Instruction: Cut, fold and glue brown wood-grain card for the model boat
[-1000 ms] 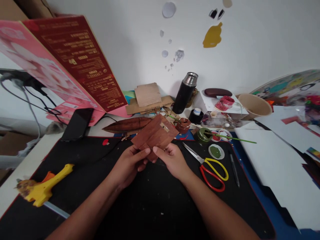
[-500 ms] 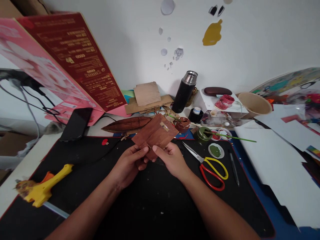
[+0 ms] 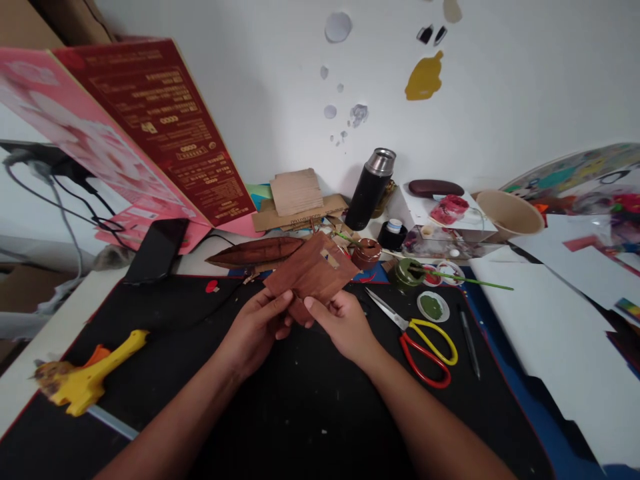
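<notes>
Both of my hands hold a brown-painted cardboard piece (image 3: 310, 272) above a black mat (image 3: 280, 400). My left hand (image 3: 255, 328) pinches its near left edge with thumb and fingers closed on it. My right hand (image 3: 345, 323) grips the near right edge, thumb on top. The piece is folded and has a small pale tab near its far corner. A long brown pointed cardboard shape (image 3: 255, 252) lies on the table just beyond it.
Red and yellow scissors (image 3: 420, 333), a pen (image 3: 469, 343) and a green paint dish (image 3: 433, 306) lie to the right. A yellow glue gun (image 3: 85, 373) lies at the left. Black flask (image 3: 369, 190), paint jars, a phone (image 3: 156, 250), white paper (image 3: 550, 327) and a leaning red board (image 3: 160, 127) surround the mat.
Nothing has visibly changed in the hands or the piece; only the view has shifted slightly.
</notes>
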`<state>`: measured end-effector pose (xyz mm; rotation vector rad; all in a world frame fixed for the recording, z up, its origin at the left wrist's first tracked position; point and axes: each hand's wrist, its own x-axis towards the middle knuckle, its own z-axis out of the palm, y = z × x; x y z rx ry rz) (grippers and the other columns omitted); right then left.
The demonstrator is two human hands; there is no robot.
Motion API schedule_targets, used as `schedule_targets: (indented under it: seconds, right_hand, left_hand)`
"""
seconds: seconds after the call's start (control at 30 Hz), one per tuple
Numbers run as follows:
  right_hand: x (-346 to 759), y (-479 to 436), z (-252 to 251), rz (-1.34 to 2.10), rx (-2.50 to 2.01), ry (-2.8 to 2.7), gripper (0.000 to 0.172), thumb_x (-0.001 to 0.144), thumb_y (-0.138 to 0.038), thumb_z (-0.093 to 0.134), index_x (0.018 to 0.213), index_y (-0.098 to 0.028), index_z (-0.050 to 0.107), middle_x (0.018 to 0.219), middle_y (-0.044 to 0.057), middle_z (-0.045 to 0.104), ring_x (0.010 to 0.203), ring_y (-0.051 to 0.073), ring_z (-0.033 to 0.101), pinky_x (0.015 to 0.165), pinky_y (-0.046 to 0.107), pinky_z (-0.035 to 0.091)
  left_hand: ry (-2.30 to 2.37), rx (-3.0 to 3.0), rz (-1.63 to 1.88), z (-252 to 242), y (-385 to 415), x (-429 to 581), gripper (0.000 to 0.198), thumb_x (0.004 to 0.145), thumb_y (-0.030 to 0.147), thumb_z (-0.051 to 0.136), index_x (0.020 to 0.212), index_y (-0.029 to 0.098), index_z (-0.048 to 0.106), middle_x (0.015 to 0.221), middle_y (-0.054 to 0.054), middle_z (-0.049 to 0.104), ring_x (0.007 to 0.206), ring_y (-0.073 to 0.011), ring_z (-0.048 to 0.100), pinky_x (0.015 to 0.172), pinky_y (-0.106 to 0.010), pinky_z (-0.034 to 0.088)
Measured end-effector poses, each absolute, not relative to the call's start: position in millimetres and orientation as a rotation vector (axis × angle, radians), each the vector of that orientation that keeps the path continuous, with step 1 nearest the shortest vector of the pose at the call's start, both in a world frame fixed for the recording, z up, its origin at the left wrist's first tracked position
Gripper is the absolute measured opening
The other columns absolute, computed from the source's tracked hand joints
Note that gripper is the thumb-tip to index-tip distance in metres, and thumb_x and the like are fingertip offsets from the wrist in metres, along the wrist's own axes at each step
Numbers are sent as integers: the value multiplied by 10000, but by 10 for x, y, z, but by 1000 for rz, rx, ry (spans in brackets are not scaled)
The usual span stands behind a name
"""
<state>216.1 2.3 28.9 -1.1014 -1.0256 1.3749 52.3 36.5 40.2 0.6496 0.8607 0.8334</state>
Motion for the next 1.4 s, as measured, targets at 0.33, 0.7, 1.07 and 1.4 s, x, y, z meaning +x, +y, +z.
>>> schedule_targets:
  seconds: [0.33,0.7,1.07,1.4]
  right_hand:
    - [2164,13,295,1366,-1089,-949,372,818,-547,823,1050,-259,779,1113,59,808,1016,268,754,942,440,582]
    - [2158,1,294,1365,-1060,-907,357,834,-512,823,1071,-248,784,1113,58,813,1022,263,765,951,436,593]
    - [2128,-3,234,1326,-1140,-816,388,776,-548,851,1007,-248,765,1037,65,812,1012,301,755,910,476,602]
    - [2130,5,245,1322,-1134,-754,350,773,-490,868,986,-234,760,1045,60,809,986,277,756,931,455,582]
  left_hand:
    - [911,717,907,414,356,540,440,634,437,980,824,131,726,657,12,616,503,-67,462,414,-178,331]
    - [895,695,869,422,335,548,453,601,418,996,840,139,731,674,13,603,517,-66,449,419,-174,298]
    - [900,829,860,399,307,572,401,660,443,954,825,148,737,644,16,586,538,-85,452,435,-190,310]
    - [848,679,815,386,308,580,387,613,378,993,808,144,753,665,11,580,551,-73,455,426,-163,304]
